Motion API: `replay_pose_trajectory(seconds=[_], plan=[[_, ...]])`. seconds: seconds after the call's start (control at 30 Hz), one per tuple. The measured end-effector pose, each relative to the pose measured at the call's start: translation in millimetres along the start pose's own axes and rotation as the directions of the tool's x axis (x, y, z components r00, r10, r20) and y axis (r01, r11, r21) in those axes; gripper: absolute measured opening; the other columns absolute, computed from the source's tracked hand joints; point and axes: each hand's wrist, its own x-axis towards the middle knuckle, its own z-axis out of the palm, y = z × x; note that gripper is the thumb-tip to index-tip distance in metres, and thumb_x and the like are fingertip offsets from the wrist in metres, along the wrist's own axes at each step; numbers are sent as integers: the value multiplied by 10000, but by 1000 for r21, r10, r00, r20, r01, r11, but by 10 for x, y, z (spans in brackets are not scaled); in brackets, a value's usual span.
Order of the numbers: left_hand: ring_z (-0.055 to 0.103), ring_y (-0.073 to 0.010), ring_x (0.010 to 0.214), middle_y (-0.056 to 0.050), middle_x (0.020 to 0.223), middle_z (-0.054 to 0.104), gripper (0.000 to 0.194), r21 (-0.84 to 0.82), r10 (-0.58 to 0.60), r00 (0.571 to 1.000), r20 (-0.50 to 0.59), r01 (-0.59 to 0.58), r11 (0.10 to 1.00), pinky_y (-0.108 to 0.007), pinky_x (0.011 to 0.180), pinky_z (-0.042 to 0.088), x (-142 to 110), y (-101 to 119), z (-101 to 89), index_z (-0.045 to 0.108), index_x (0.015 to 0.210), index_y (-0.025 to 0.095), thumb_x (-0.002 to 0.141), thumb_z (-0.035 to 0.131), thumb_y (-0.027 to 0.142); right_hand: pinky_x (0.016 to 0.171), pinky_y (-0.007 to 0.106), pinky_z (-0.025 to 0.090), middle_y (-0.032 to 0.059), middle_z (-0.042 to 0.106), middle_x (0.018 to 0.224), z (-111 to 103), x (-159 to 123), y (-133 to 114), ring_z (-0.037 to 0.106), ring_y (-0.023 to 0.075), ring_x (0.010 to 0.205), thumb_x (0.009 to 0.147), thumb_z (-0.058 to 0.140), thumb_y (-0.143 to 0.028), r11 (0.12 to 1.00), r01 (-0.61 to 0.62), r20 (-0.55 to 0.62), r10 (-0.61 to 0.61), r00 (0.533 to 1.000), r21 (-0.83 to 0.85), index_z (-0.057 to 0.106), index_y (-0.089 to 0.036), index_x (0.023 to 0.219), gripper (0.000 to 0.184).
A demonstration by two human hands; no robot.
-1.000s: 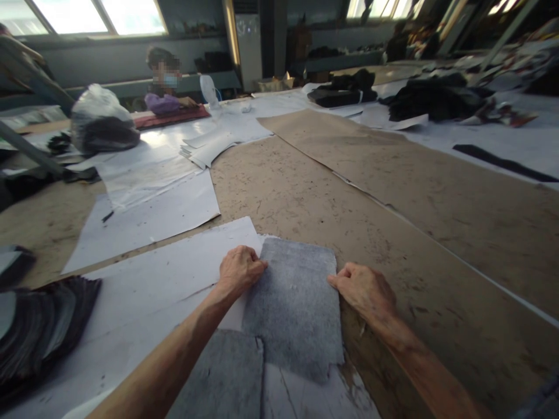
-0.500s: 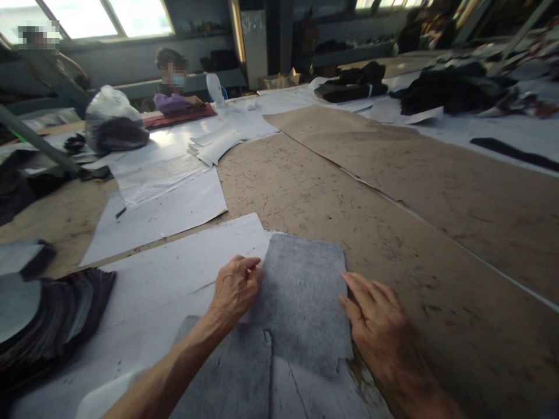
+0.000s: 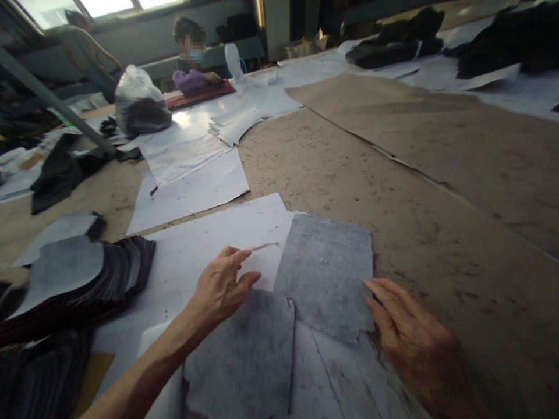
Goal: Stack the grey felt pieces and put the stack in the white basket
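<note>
Head view shows the left hand (image 3: 225, 279) drawn away from the notched gray fabric panel (image 3: 325, 273), whose left edge it was pinching a second ago. Now its thumb and forefinger stand apart with nothing between them, left of the notched panel, the forefinger near a crease in the white paper (image 3: 218, 227). The right hand (image 3: 414, 337) has also given up its earlier pinch: its fingers stretch out, thumb a little apart from them, tips at the panel's right edge. Whether they press on that edge, I cannot tell.

The notched panel lies flat, partly over the white paper and partly over the brown-paper-covered counter (image 3: 305, 157), its small cutout at the near right corner. A second gray panel (image 3: 244, 349) lies nearer the person and to the left of the notched panel, under the left wrist; the two meet or slightly overlap at the corner. Well to the left of the notched panel stands a stack of dark cut pieces (image 3: 126, 273).

With both pinches released, the notched panel appears to be settled in its place, the handling of its left edge seemingly finished for now.
</note>
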Motion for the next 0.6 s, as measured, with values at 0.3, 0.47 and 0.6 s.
replay_pose_trajectory(seconds=[0.3,0.47,0.6], plan=[[464,-279,1115,-137,1200,489,600,149,-227,955,-192,256,955,-425,979,398,-1045,-334,307,463,1195,79,680,539,378,552,227,502,35,645,807,18,-224,-1242,614,146,633,850,467,-322,718,-615,385,493,780,327,562,-148,999,248],[456,-288,1094,-145,1156,492,626,122,-275,942,-190,301,946,-421,992,388,-952,-263,347,461,1169,42,613,574,308,572,251,520,83,658,861,127,-161,-1412,625,178,639,713,562,-425,334,-886,617,636,463,321,521,-80,1090,513],[420,-300,1136,-161,1184,462,642,99,-301,941,-156,318,943,-422,1012,364,-932,-234,297,426,1195,33,619,571,277,537,282,496,35,640,693,182,-134,-1377,616,202,607,730,538,-419,419,-875,648,600,468,243,591,-169,937,328]])
